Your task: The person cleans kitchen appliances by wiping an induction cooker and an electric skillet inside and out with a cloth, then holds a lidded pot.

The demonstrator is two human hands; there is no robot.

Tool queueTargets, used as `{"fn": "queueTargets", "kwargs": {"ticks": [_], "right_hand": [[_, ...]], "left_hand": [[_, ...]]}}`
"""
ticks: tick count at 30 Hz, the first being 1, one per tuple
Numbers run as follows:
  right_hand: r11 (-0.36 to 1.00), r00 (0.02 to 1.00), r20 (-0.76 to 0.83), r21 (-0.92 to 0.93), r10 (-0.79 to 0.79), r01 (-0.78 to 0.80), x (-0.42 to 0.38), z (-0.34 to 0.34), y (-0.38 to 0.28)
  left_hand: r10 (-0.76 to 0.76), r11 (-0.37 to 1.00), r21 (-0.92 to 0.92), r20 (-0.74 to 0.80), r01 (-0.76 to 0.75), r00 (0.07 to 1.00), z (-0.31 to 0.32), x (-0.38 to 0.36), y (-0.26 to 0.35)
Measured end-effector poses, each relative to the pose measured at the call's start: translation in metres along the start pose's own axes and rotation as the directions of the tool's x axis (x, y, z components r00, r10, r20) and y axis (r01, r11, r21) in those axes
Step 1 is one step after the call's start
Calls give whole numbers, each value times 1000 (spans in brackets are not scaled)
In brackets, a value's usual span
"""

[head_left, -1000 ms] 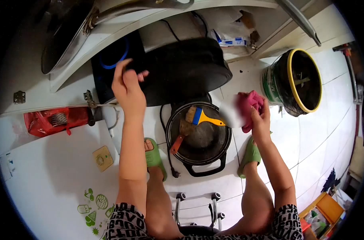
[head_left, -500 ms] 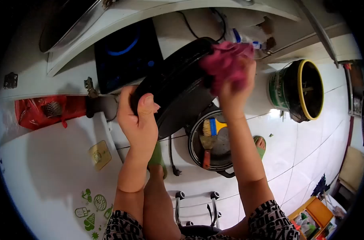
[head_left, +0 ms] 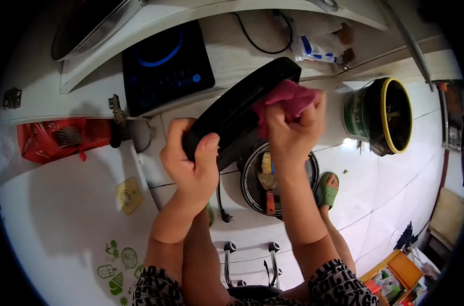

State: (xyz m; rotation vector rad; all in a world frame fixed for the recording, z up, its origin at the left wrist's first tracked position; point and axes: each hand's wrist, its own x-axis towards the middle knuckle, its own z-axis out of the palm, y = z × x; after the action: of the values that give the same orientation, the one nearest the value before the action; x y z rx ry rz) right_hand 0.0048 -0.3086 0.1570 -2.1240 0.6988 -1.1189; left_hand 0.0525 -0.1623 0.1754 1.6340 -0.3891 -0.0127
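Observation:
A black, shallow, round pan [head_left: 242, 104] is held tilted in the air, seen nearly edge-on. My left hand [head_left: 188, 158] grips its lower left edge, thumb on the near side and fingers behind. In my right hand [head_left: 293, 140] is a bunched pink cloth [head_left: 293, 96], pressed against the pan's right side. Below, on the floor, sits a second round black pan [head_left: 246, 191]. Inside it lie a brush [head_left: 266, 163] with pale bristles and a scraper [head_left: 270, 201] with an orange-red handle. My right forearm covers part of that pan.
An induction cooker [head_left: 165, 66] rests on the cabinet shelf ahead. A yellow-rimmed bucket [head_left: 362, 115] stands to the right. To the left are a red bag [head_left: 48, 140] and a white surface [head_left: 68, 219] with green prints. A power plug [head_left: 225, 217] lies on the tiles.
The pan has turned more edge-on, and my left hand has shifted slightly right. My right hand has moved the cloth down along the pan's right side.

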Motion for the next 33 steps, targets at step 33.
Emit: {"fn": "queueTargets", "kwargs": {"ticks": [33], "right_hand": [[727, 738, -64, 249, 671, -639, -132, 43, 169]], "left_hand": [[168, 971, 181, -55, -156, 984, -6, 0, -18]]}}
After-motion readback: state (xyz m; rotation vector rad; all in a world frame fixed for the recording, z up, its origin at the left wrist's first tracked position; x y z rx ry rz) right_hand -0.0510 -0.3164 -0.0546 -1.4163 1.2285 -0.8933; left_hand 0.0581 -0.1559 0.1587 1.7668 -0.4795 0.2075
